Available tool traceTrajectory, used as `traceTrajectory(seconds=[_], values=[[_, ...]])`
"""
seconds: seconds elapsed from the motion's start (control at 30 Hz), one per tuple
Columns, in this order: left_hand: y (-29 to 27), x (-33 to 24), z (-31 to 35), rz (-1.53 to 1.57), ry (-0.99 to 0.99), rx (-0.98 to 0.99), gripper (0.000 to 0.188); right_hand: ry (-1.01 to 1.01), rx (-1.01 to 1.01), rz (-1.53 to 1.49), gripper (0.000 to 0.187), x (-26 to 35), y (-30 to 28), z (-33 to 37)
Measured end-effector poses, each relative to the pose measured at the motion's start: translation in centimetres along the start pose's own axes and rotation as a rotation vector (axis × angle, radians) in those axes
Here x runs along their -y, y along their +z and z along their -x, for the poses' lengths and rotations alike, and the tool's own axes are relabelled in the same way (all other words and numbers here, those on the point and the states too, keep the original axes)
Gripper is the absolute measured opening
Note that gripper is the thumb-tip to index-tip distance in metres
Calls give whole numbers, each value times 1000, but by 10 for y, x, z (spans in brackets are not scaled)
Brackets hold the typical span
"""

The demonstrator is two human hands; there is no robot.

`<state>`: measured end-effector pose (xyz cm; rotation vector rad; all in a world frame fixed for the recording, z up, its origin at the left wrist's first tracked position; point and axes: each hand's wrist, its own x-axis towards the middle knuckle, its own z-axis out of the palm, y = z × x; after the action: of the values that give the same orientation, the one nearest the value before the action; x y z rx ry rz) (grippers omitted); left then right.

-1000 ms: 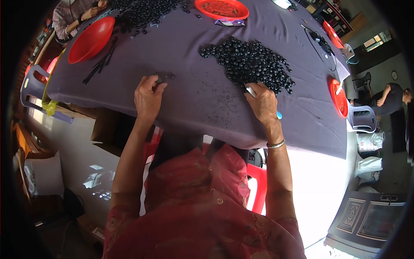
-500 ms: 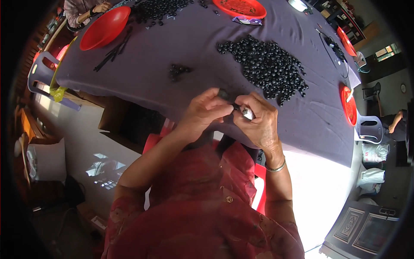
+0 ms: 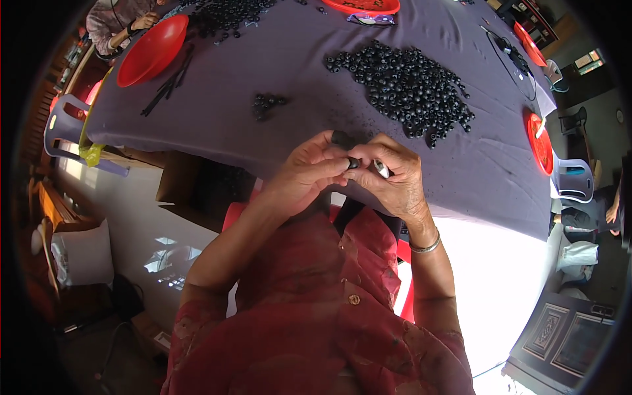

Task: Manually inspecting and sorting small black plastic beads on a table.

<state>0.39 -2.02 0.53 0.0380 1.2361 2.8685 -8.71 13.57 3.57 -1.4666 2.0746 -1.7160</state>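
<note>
My left hand point(image 3: 306, 170) pinches a small black round piece point(image 3: 353, 162) between thumb and fingertips. A dark cover point(image 3: 341, 139) sits on a fingertip of that hand. My right hand point(image 3: 395, 178) is curled around a short white-and-silver tool point(image 3: 382, 169), its kind hidden by the fingers. Thumb and fingers of this hand meet the black piece too. Just beyond my hands, a wide pile of small black ring-shaped pieces point(image 3: 415, 92) lies on the purple-grey tablecloth point(image 3: 210, 125). Left of it is a small cluster of similar black pieces point(image 3: 268, 104).
A red basin point(image 3: 153, 51) stands at the far left beside thin black strips point(image 3: 170, 85), with another black pile point(image 3: 227, 16) behind. Another person's hand point(image 3: 145, 21) is there. Red trays point(image 3: 365, 5) sit at the back and right edge. An open cardboard box point(image 3: 181, 181) is below the table's left edge.
My hands have come slightly closer together, and the black piece now shows more clearly at my left fingertips. The whole view has shifted a little.
</note>
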Motion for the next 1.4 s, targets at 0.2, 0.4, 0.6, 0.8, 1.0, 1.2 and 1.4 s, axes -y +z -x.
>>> traceTrajectory(seconds=[0.2, 0.4, 0.6, 0.8, 1.0, 1.2, 1.4], values=[[0, 0, 2, -53, -42, -29, 19, 26, 5, -18, 23, 2, 1, 1], [1, 5, 2, 186, -37, 82, 21, 142, 68, -340, 10, 15, 0, -1], [2, 2, 1, 178, -51, 76, 21, 322, 59, -534, 5, 13, 2, 0], [3, 1, 0, 268, -37, 101, 19, 167, -31, 73, 18, 11, -14, -2], [1, 0, 1, 299, 79, 42, 14, 32, -10, 152, 19, 18, -3, 1], [2, -1, 1, 259, 90, 7, 13, -76, 63, 416, 21, 25, -3, -1], [4, 1, 1, 248, 84, 0, 13, -69, 54, 369, 21, 21, -4, -1]])
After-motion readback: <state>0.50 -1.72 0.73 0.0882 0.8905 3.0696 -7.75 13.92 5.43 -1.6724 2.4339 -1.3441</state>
